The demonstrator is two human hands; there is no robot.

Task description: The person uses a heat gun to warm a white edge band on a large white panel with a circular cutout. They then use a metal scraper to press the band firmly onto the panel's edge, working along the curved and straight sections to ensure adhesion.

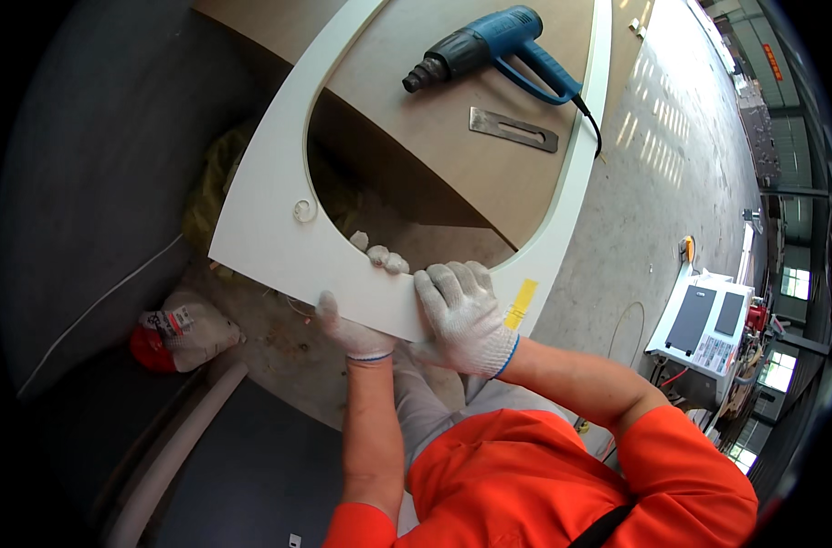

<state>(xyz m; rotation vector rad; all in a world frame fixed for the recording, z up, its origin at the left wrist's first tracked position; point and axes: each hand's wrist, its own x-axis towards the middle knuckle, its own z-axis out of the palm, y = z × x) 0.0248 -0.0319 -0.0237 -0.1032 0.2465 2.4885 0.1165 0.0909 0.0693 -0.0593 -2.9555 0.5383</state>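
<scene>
White panel (274, 187), centre to top of frame, looks stiff, likely slick: left hand (354, 337) grips its lower strip, fingers (378, 257) curled over the inner edge, right hand (461, 315) clasps alongside, seemingly the surest hold!

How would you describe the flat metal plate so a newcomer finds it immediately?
Find the white panel with a rounded opening. Within it, on the brown board, below the blue heat gun, lies the metal plate: thin, grey and slotted, unlike the bulky gun.
</scene>
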